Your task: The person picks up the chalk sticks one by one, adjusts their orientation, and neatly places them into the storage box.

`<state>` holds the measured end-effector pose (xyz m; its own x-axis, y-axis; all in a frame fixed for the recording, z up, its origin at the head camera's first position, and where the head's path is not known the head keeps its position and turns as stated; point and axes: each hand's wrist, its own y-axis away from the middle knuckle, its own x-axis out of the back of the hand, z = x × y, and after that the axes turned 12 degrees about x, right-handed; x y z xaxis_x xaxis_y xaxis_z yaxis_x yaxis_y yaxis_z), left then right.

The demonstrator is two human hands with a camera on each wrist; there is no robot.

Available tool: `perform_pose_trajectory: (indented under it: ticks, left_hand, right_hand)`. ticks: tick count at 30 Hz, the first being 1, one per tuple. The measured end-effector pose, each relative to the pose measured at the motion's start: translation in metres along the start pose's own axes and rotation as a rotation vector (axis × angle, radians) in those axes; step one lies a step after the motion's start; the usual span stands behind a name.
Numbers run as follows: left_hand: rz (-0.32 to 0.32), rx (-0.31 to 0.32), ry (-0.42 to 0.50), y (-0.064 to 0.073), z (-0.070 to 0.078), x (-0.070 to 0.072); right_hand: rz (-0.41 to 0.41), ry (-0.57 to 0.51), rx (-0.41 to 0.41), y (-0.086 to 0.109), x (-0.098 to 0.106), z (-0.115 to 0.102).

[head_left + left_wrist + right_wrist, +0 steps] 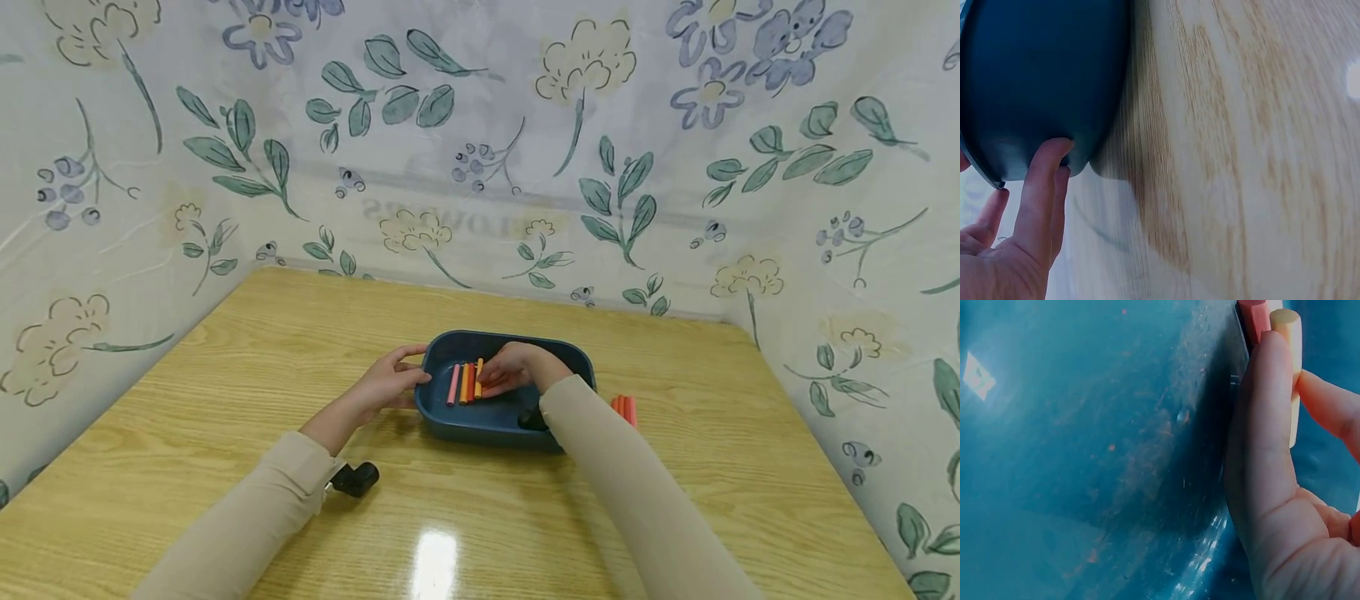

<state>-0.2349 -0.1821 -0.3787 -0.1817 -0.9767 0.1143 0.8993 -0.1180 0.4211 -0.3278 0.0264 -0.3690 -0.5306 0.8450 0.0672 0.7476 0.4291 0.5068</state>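
A dark blue tub (480,433) with rounded corners sits on the table. My left hand (382,383) grips its left end, thumb at the rim and fingers against the outer wall (1041,94). Inside the tub, my right hand (513,367) pinches a light orange stick (479,385) between thumb and finger; it looks pale yellow in the right wrist view (1288,328). Just left of it lie a red stick (470,383), an orange-yellow stick (463,387) and a pink stick (453,386), roughly side by side on the tub floor.
Several red and pink sticks (625,408) lie on the wooden table (300,342) by the tub's right end, partly behind the right sleeve (622,467). A flower-patterned sheet (480,242) stands behind and at both sides. Black wrist cameras (356,479) are worn at both cuffs.
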Motion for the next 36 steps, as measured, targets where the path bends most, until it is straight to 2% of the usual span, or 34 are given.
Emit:
perform_pose_trajectory:
  ticks: [15,28,36]
  left_hand:
    - [-0.010,-0.007,0.002,-0.002,0.002,-0.002]
    - [-0.005,0.002,0.002,0.000,0.005,-0.001]
    - [-0.009,0.005,0.004,0.000,0.004,-0.001]
  right_hand:
    - [0.004,0.005,0.001,0.007,0.007,-0.003]
    - [-0.066,-0.018,0.120,0.018,0.018,-0.010]
    - [-0.079,-0.032,0.159,0.026,0.020,-0.017]
